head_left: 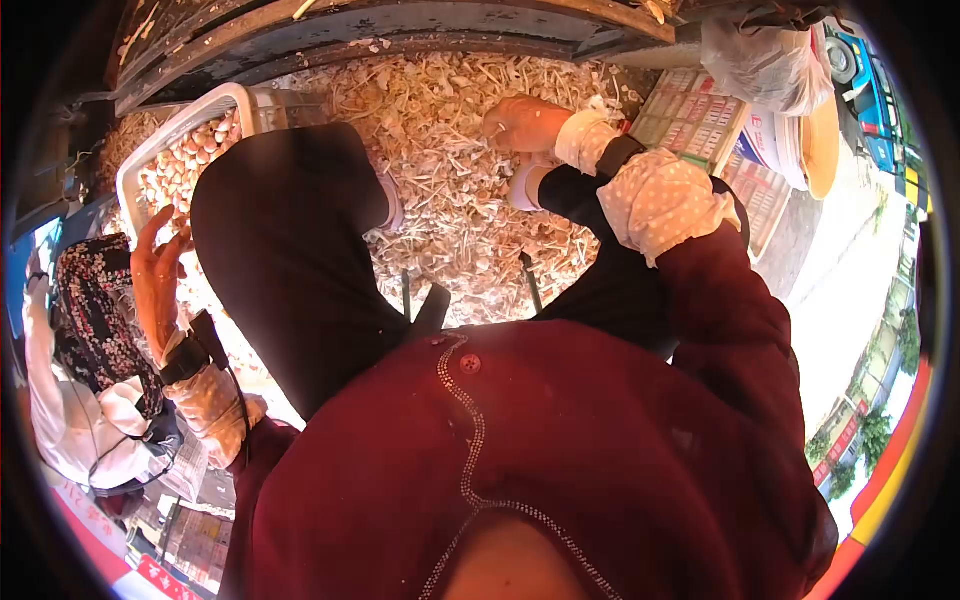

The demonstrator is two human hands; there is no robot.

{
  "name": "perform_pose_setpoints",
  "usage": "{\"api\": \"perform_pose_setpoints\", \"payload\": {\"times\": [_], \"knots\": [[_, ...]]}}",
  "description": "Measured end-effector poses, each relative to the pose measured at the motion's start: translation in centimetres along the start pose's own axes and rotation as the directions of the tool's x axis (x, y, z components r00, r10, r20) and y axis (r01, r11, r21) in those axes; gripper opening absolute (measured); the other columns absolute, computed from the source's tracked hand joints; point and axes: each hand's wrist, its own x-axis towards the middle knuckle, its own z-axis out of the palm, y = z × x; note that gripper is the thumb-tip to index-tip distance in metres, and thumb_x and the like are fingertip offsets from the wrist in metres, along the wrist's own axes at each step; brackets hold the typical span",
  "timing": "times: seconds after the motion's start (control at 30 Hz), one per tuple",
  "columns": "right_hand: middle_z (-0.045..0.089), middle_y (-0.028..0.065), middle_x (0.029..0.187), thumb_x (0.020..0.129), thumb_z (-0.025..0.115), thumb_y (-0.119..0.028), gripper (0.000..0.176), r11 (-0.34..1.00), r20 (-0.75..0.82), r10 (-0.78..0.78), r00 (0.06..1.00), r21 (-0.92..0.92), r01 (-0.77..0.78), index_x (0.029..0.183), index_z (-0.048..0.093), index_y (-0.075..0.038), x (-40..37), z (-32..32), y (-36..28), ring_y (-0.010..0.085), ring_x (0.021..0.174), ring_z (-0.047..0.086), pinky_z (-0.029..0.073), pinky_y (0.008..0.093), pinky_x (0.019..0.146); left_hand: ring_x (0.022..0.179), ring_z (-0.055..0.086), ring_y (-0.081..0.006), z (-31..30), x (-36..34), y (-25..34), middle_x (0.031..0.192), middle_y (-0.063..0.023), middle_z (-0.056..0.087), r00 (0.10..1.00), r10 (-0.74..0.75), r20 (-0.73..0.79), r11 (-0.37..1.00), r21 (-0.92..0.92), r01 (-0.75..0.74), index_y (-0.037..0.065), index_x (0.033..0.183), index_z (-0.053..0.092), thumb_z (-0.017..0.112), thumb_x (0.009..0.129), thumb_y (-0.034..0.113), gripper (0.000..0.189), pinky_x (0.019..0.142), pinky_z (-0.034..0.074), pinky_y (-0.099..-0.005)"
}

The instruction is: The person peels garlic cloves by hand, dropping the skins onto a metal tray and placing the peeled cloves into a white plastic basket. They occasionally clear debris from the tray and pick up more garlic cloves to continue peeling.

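Note:
My left hand [158,275], in an orange rubber glove, reaches toward a white crate [180,125] of garlic bulbs at the left; its fingers are spread and it holds nothing that I can see. My right hand [525,122], also gloved in orange with a dotted sleeve cover on the forearm, hovers over a heap of garlic stems and skins [450,150] on the ground ahead. Its fingers curl downward; whether it holds anything is hidden. My knees in dark trousers and my maroon top fill the lower view.
Another person in a flowered top [95,300] sits at my left. A flattened printed carton [700,120], a white bucket [775,140] and a plastic bag [765,60] lie at the right. A dark curved metal edge [400,30] runs behind the heap.

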Motion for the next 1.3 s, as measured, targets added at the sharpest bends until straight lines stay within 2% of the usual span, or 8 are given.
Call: {"api": "perform_pose_setpoints", "payload": {"times": [0.13, 0.37, 0.47, 0.6, 0.77, 1.17, 1.23, 1.3], "knots": [[0.066, 0.0165, 0.092, 0.078, 0.061, -0.013, 0.026, 0.964, -0.021, 0.041, 0.999, -0.263, -0.045, 0.100, 0.064, 0.000, 4.5, 5.8, 7.6, 0.0305, 0.085, 0.066, 0.052, 0.0403, 0.073, 0.066, 0.053, -0.0065, 0.5, -1.6, 2.0, 0.089, -0.0071, 0.068, 0.989, -0.128, -0.069, 0.988, -0.094, 0.122, 0.004, 0.125, 0.059, 0.065, 0.089, 0.030, 0.045, 0.057, 0.034, -0.0217], [0.066, 0.0191, 0.094, 0.072, 0.062, -0.012, 0.021, 0.911, -0.059, -0.010, 0.998, -0.412, -0.015, 0.089, 0.065, 0.000, 8.6, 16.3, 14.8, 0.0332, 0.095, 0.063, 0.051, 0.0409, 0.081, 0.066, 0.050, -0.0056, 2.3, 0.0, 14.9, 0.104, -0.0155, 0.065, 0.943, 0.269, -0.193, 0.831, -0.448, -0.329, -0.008, 0.122, 0.055, 0.046, 0.100, 0.019, 0.037, 0.059, 0.038, -0.0166], [0.065, 0.0209, 0.094, 0.079, 0.059, -0.016, 0.021, 0.935, 0.154, 0.349, 0.925, -0.121, -0.333, 0.090, 0.064, 0.001, 6.8, 14.7, 10.4, 0.0343, 0.096, 0.063, 0.050, 0.0398, 0.082, 0.069, 0.042, -0.0077, 3.6, 0.1, 17.8, 0.110, -0.0112, 0.058, 0.957, 0.284, 0.067, 0.854, -0.471, -0.221, -0.004, 0.123, 0.055, 0.042, 0.100, 0.033, 0.046, 0.079, 0.035, -0.0236], [0.068, 0.0221, 0.093, 0.077, 0.062, -0.013, 0.019, 0.927, -0.032, 0.277, 0.960, -0.253, -0.276, 0.089, 0.066, 0.002, 12.3, 25.2, 16.1, 0.0355, 0.089, 0.067, 0.055, 0.0411, 0.071, 0.064, 0.050, -0.0087, 6.2, 1.7, 18.8, 0.121, -0.0188, 0.058, 0.784, 0.552, 0.283, 0.744, -0.591, -0.311, -0.002, 0.121, 0.057, 0.046, 0.099, 0.026, 0.038, 0.068, 0.042, -0.0219], [0.068, 0.0175, 0.083, 0.078, 0.057, -0.012, 0.017, 0.881, -0.381, 0.396, 0.835, -0.098, -0.463, 0.082, 0.065, 0.002, 12.9, 30.2, 16.4, 0.0347, 0.081, 0.067, 0.054, 0.0418, 0.070, 0.055, 0.054, -0.0081, 8.3, 1.9, 18.9, 0.106, -0.0225, 0.065, 0.902, 0.416, 0.114, 0.820, -0.477, -0.318, -0.006, 0.118, 0.056, 0.048, 0.098, 0.023, 0.036, 0.050, 0.039, -0.0164], [0.063, 0.0132, 0.084, 0.069, 0.072, -0.029, 0.036, 0.977, -0.337, 0.189, 0.923, -0.034, -0.212, 0.090, 0.069, -0.001, 11.5, 28.5, 17.9, 0.0300, 0.093, 0.059, 0.047, 0.0501, 0.077, 0.057, 0.053, -0.0064, 9.3, 2.5, 19.8, 0.098, -0.0168, 0.065, 0.881, 0.438, 0.180, 0.831, -0.454, -0.321, -0.005, 0.115, 0.058, 0.047, 0.096, 0.016, 0.031, 0.050, 0.036, -0.0160], [0.066, 0.0138, 0.083, 0.072, 0.072, -0.018, 0.043, 0.865, 0.039, -0.162, 0.986, -0.475, 0.160, 0.108, 0.065, 0.004, 10.8, 23.7, 16.7, 0.0283, 0.083, 0.066, 0.053, 0.0483, 0.069, 0.059, 0.053, -0.0057, 9.4, 2.6, 20.1, 0.099, -0.0149, 0.065, 0.871, 0.444, 0.210, 0.825, -0.475, -0.306, -0.005, 0.115, 0.059, 0.048, 0.096, 0.016, 0.030, 0.049, 0.035, -0.0160], [0.067, 0.0198, 0.080, 0.077, 0.066, -0.007, 0.040, 0.865, 0.117, 0.245, 0.962, 0.422, -0.272, 0.113, 0.059, 0.009, 10.4, 20.7, 14.3, 0.0292, 0.065, 0.070, 0.058, 0.0404, 0.056, 0.060, 0.053, -0.0052, 9.6, 2.4, 20.8, 0.098, -0.0113, 0.066, 0.886, 0.408, 0.220, 0.836, -0.479, -0.266, -0.004, 0.111, 0.062, 0.051, 0.095, 0.014, 0.026, 0.049, 0.035, -0.0159]]}}
